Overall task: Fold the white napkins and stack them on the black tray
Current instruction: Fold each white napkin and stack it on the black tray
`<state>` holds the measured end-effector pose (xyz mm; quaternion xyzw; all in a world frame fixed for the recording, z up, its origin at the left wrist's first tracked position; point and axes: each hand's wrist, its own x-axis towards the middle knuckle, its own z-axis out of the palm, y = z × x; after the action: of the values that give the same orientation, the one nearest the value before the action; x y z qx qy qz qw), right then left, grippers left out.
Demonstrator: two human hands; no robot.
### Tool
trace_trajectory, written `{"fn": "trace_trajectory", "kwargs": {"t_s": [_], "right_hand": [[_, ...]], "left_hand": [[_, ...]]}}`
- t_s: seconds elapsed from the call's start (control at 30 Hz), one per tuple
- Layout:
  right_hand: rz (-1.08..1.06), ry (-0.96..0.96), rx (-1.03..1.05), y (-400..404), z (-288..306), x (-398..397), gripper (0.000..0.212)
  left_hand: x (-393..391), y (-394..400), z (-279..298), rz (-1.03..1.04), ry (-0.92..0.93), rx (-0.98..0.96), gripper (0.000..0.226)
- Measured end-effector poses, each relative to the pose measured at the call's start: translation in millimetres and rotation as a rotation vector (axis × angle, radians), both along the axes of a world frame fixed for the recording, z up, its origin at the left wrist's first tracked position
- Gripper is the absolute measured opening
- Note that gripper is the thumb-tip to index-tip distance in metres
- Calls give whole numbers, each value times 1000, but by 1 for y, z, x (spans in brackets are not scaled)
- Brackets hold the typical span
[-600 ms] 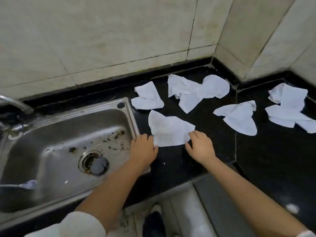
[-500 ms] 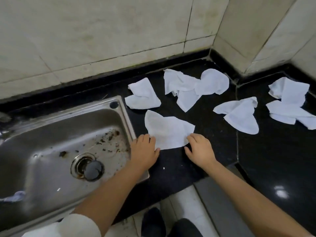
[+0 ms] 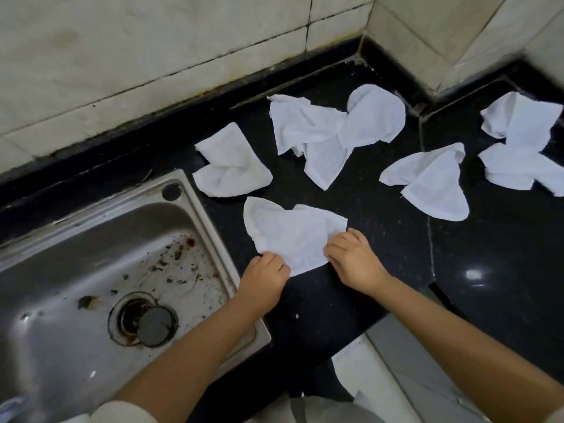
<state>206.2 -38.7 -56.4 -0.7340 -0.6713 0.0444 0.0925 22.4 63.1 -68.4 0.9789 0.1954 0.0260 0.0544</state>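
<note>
Since half a second ago, both our hands are closing in on the near edge of the napkin we're working on [image 3: 290,236]: before, they were resting flat at its corners, and now the fingers are curling onto the cloth, and the near edge is bunching a bit. Our left hand [image 3: 266,277] is pinching the near-left corner, right at the sink [image 3: 195,206] rim's right side. Our right hand [image 3: 351,257] is gripping the near-right edge with curled fingers, a little farther from the sink. That napkin is lying on the black counter [image 3: 381,248] just right of the sink.

Other napkins are sitting crumpled on the same counter: one [image 3: 230,166] just behind the sink's far-right corner, a bigger tangled pile [image 3: 332,129] farther right of the sink toward the wall corner, a pointy folded-over one [image 3: 433,181] well right of the sink, and another bunch [image 3: 518,148] farthest from the sink at the picture's right edge.

We're not seeing any tray in view. Sink is looking grimy, with a plug [image 3: 154,328] sitting on the drain.
</note>
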Motion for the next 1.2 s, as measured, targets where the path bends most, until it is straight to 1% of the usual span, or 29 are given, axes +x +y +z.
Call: {"fn": "trace_trajectory", "kwargs": {"t_s": [0.03,0.07,0.13,0.23,0.27,0.33,0.37,0.43,0.47,0.53,0.57,0.6,0.63,0.67,0.73,0.83,0.87,0.93,0.97,1.0,1.07,1.1,1.2], "right_hand": [[-5,21,23,-1,3,0,8],[-39,48,11,-2,12,0,12],[-122,136,13,-6,25,5,26],[-255,266,93,-25,54,18,22],[-299,291,108,-36,64,24,23],[-375,292,143,-67,83,38,24],[-396,268,154,-87,90,47,25],[-434,229,113,-133,101,66,26],[-474,228,91,-158,105,77,24],[-601,199,116,-209,112,101,20],[-687,169,151,-235,116,114,17],[-779,133,183,-261,121,126,14],[-867,92,219,-288,127,138,13],[-942,47,269,-315,134,148,12],[-1034,-59,416,-366,151,167,12],[-1112,-209,564,-439,169,187,19],[-1124,-248,597,-461,172,191,23],[-1138,-312,643,-500,174,193,28],[-1140,-339,651,-517,172,193,27],[-1136,-361,648,-532,167,191,26],[-1123,-365,592,-556,149,185,25],[-1115,-336,533,-567,137,179,24],[-1111,-226,344,-588,99,156,13]], "left_hand": [[2,1,2,-22,-14,-6,9],[5,3,8,-29,-15,-26,16],[15,6,27,2,-50,-95,24],[43,4,67,59,-146,-213,21],[55,-1,79,48,-137,-282,22],[86,-13,100,-28,-59,-323,27],[104,-20,108,-91,-65,-332,27],[143,-41,125,-260,-25,-258,27],[163,-55,136,-371,-10,-156,27],[203,-94,148,-693,-81,55,30],[220,-117,154,-777,-73,100,30],[239,-141,162,-805,-22,82,29],[257,-165,169,-779,18,54,29],[277,-189,173,-747,16,9,30],[312,-231,189,-688,-112,-17,28],[356,-290,203,-712,-301,-108,27],[365,-308,205,-733,-365,-131,30],[376,-341,204,-814,-446,-143,47],[380,-355,200,-850,-435,-147,52],[384,-367,192,-886,-406,-130,51],[387,-387,174,-947,-307,5,39],[388,-393,163,-985,-269,71,32],[381,-407,129,-1079,-70,74,27]]}}
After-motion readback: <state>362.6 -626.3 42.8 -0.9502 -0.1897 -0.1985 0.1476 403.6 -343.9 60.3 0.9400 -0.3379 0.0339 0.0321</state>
